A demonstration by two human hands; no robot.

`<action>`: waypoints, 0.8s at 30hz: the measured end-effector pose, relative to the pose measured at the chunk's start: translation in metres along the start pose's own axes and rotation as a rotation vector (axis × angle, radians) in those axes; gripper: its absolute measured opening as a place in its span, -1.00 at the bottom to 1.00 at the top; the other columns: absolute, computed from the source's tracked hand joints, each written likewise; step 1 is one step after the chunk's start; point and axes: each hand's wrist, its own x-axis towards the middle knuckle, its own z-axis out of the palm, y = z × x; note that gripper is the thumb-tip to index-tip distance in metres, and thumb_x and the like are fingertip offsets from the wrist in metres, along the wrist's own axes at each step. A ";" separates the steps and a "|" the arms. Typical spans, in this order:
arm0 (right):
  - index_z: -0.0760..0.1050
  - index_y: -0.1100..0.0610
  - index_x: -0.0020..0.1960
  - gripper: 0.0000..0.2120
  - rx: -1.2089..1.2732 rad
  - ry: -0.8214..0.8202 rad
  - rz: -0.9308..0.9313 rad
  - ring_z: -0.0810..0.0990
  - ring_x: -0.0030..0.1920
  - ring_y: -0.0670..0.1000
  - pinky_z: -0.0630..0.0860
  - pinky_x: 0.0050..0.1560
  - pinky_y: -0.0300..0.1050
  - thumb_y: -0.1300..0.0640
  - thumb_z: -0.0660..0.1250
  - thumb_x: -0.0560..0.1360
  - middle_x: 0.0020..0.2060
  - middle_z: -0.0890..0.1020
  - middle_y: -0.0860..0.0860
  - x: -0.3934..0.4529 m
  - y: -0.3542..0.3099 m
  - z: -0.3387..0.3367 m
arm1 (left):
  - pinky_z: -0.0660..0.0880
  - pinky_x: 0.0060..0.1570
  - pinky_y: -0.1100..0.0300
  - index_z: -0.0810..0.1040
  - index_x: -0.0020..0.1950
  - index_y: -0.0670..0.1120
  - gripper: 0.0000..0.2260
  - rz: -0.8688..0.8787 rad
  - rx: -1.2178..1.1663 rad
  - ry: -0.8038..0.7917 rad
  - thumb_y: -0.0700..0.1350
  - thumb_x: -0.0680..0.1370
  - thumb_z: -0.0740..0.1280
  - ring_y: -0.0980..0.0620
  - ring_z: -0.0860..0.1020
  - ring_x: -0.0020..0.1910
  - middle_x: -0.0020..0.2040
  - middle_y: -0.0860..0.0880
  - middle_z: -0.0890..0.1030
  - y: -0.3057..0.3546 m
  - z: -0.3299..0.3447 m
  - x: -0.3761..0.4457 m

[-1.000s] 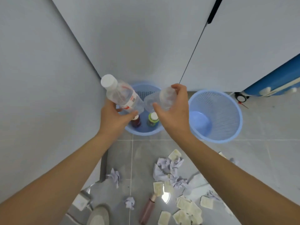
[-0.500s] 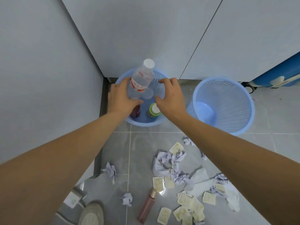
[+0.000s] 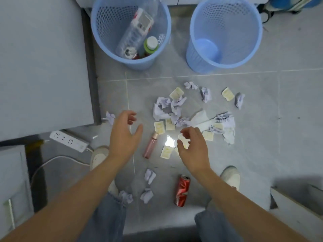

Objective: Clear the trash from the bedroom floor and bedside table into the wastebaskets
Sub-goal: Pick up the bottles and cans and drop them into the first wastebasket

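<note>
Two perforated blue plastic wastebaskets stand side by side on grey floor tile. Left wastebasket (image 3: 104,37) holds clear ribbed bottles; label unreadable. Right wastebasket (image 3: 244,55) shows bare bottom. Just below them: crumpled paper (image 3: 166,109), pale square wrappers (image 3: 159,127), a pink slim bottle (image 3: 150,145), a crushed red can (image 3: 182,190). Left hand (image 3: 123,137) and right hand (image 3: 192,147) hover over the litter, fingers spread, holding nothing. Open tile right of the can.

Glossy grey tile floor (image 3: 262,119), glare spot near centre. Perforated blue plastic wastebaskets (image 3: 103,32) far. Clear plastic bottle (image 3: 134,30) inside left one. Crumpled matt paper (image 3: 162,109) scattered. Dented shiny metal can (image 3: 182,193) near.
</note>
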 end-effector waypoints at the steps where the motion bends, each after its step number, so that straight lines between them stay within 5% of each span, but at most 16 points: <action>1: 0.50 0.04 0.14 -0.76 -0.008 -0.004 0.031 0.53 0.05 -0.06 0.52 0.12 -0.06 0.21 0.41 0.50 0.02 0.51 -0.10 -0.012 0.013 0.003 | 0.58 0.06 0.06 0.48 0.23 0.05 -0.69 -0.016 0.024 -0.043 -0.11 0.54 0.46 0.07 0.55 0.07 0.10 0.05 0.58 -0.008 0.009 -0.015; 9: 0.47 0.05 0.20 -0.69 0.006 0.112 0.294 0.57 0.05 0.02 0.56 0.06 -0.02 0.10 0.44 0.50 0.08 0.52 -0.03 -0.098 0.090 0.015 | 0.56 0.06 0.07 0.48 0.26 0.00 -0.66 -0.044 0.194 -0.267 -0.04 0.54 0.48 -0.01 0.58 0.05 0.09 -0.02 0.60 -0.031 0.046 -0.053; 15: 0.41 0.04 0.34 -0.54 0.084 0.141 0.485 0.55 0.12 0.12 0.52 0.03 -0.02 0.01 0.44 0.49 0.18 0.48 0.02 -0.151 0.128 0.060 | 0.48 -0.04 0.07 0.46 0.27 -0.03 -0.61 -0.067 0.278 -0.273 -0.03 0.50 0.49 -0.10 0.59 0.00 0.04 -0.08 0.59 -0.054 0.059 -0.049; 21: 0.10 -0.08 0.55 -0.11 -0.001 0.014 0.678 0.46 0.28 0.16 0.55 0.23 0.11 -0.20 0.52 0.40 0.34 0.35 0.05 -0.174 0.183 0.136 | 0.47 0.26 -0.08 0.32 0.49 -0.05 -0.34 -0.171 0.501 -0.368 0.13 0.49 0.48 -0.23 0.48 0.34 0.39 -0.19 0.45 -0.114 0.109 -0.045; 24: 0.07 -0.07 0.54 -0.13 0.004 0.042 0.684 0.49 0.22 0.18 0.56 0.12 0.14 -0.16 0.50 0.41 0.23 0.37 0.04 -0.176 0.205 0.162 | 0.43 0.27 -0.12 0.29 0.50 -0.12 -0.27 -0.154 0.571 -0.376 0.13 0.46 0.49 -0.28 0.42 0.40 0.43 -0.22 0.39 -0.131 0.130 -0.039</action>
